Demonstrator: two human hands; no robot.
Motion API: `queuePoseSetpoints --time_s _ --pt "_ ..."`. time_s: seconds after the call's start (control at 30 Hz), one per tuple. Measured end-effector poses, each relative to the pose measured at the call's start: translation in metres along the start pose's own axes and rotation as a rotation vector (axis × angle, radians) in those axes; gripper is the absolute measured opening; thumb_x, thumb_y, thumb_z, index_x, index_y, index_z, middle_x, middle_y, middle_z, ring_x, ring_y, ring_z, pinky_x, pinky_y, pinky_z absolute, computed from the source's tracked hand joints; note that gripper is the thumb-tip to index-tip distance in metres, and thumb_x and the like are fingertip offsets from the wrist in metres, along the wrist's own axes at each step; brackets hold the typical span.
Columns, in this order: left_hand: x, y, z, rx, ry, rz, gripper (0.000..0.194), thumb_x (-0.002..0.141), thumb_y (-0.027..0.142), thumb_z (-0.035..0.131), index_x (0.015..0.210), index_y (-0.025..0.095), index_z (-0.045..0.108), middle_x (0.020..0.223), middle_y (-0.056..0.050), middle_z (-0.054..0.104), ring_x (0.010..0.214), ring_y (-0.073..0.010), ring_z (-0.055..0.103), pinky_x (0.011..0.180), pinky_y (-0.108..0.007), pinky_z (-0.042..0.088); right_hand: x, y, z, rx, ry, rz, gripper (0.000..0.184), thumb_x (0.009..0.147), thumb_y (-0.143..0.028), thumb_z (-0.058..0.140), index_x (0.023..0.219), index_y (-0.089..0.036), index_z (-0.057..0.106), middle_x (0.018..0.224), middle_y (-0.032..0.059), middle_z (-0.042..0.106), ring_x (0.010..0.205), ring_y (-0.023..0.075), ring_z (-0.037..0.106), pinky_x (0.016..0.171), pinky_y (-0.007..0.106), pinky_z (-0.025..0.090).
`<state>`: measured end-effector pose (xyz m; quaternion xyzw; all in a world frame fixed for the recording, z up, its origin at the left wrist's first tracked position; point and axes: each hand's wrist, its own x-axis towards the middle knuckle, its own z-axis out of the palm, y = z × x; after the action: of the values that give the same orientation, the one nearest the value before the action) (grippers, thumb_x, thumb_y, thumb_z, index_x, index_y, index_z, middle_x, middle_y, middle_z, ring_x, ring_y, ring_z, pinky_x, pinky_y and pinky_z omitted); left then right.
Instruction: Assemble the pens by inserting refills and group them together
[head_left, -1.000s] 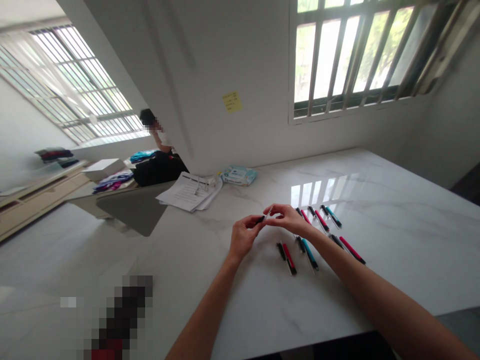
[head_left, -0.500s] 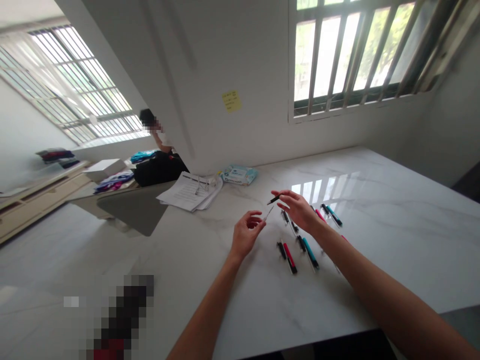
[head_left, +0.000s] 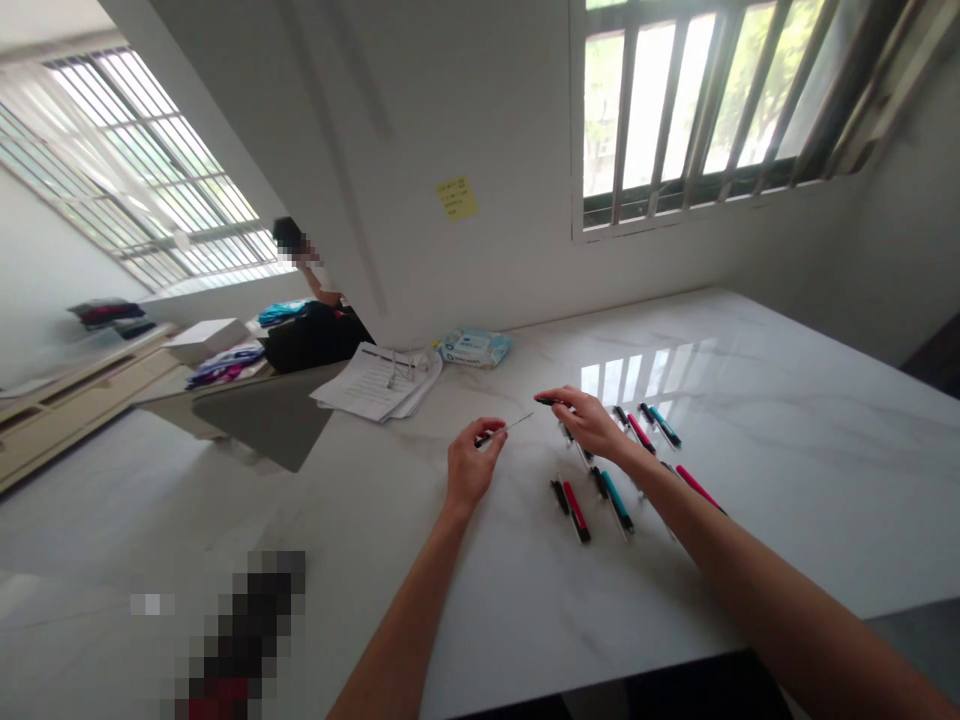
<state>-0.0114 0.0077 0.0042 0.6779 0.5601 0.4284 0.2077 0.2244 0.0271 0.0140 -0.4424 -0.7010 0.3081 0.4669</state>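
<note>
My left hand [head_left: 471,468] pinches a thin pen refill [head_left: 519,421], which points up and right toward my other hand. A small dark piece shows at the fingers of that left hand; whether it is part of the refill I cannot tell. Between its fingertips my right hand [head_left: 589,422] grips a short black pen part [head_left: 549,401], apart from the refill's end. Below and beside the right hand lie sets of pen parts: a red barrel [head_left: 576,508], a teal barrel [head_left: 617,498], a black piece [head_left: 559,496] and thin refills. The right forearm hides some of them.
Farther right are another teal barrel [head_left: 664,425] and red barrels [head_left: 640,432]. A wipes packet [head_left: 474,348] and papers [head_left: 367,385] with glasses on top lie at the back of the marble table [head_left: 510,620]. Another person [head_left: 322,285] sits beyond the wall's edge.
My left hand has drawn left and slightly down with the refill. The black pen part in my right hand has tipped from slanting to nearly level. The view has shifted slightly.
</note>
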Motion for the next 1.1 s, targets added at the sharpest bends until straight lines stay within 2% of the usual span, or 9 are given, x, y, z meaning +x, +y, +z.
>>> queuePoseSetpoints --time_s 0.13,0.27,0.67,0.83,0.97,1.1 --pt "0.0009 -0.0026 -0.0006 -0.006 0.009 -0.005 0.020 0.087 0.036 0.066 0.099 0.024 0.075 0.097 -0.002 0.077 0.088 -0.0180 0.068 0.088 -0.031 0.052 0.0004 0.0025 -0.0002 0.049 0.059 0.063 0.026 0.083 -0.023 0.057 0.104 -0.020 0.072 0.093 0.0047 0.072 0.080 0.0174 0.065 0.068 0.028 0.052" --pt "0.0008 -0.0027 -0.0007 -0.012 0.013 -0.006 0.018 0.087 0.035 0.066 0.097 0.024 0.075 0.096 -0.002 0.076 0.087 -0.0179 0.067 0.088 -0.031 0.051 0.0005 0.0031 -0.0018 0.045 0.042 0.071 0.021 0.080 -0.021 0.060 0.096 -0.020 0.073 0.091 0.0047 0.074 0.077 0.0171 0.066 0.073 0.029 0.055" --pt "-0.0012 0.0028 -0.0004 -0.009 -0.005 0.012 0.017 0.086 0.034 0.065 0.097 0.024 0.075 0.097 -0.002 0.076 0.089 -0.0189 0.067 0.088 -0.032 0.051 -0.0004 0.0034 -0.0003 0.050 0.009 0.061 0.021 0.083 -0.026 0.062 0.099 -0.021 0.075 0.089 0.0048 0.075 0.071 0.0166 0.066 0.069 0.029 0.055" --pt "-0.0005 0.0007 -0.0007 -0.012 0.005 0.004 0.017 0.086 0.033 0.066 0.097 0.024 0.075 0.096 -0.002 0.076 0.088 -0.0185 0.067 0.088 -0.031 0.051 0.0007 0.0029 -0.0025 0.028 0.046 0.059 0.021 0.081 -0.024 0.060 0.096 -0.021 0.075 0.091 0.0048 0.075 0.075 0.0171 0.066 0.069 0.029 0.053" --pt "-0.0003 0.0010 -0.0006 -0.012 0.001 0.001 0.017 0.086 0.034 0.066 0.096 0.024 0.075 0.096 -0.002 0.076 0.088 -0.0186 0.067 0.088 -0.032 0.051 -0.0001 0.0023 -0.0018 0.051 0.017 0.055 0.021 0.082 -0.024 0.061 0.097 -0.021 0.075 0.093 0.0055 0.075 0.076 0.0174 0.066 0.068 0.029 0.054" --pt "-0.0015 0.0021 -0.0001 -0.004 -0.010 0.007 0.017 0.086 0.033 0.066 0.096 0.024 0.075 0.095 -0.002 0.076 0.088 -0.0187 0.067 0.087 -0.032 0.051 -0.0023 0.0025 0.0010 0.054 -0.006 0.068 0.021 0.082 -0.027 0.062 0.099 -0.021 0.075 0.091 0.0048 0.075 0.066 0.0148 0.063 0.063 0.028 0.052"
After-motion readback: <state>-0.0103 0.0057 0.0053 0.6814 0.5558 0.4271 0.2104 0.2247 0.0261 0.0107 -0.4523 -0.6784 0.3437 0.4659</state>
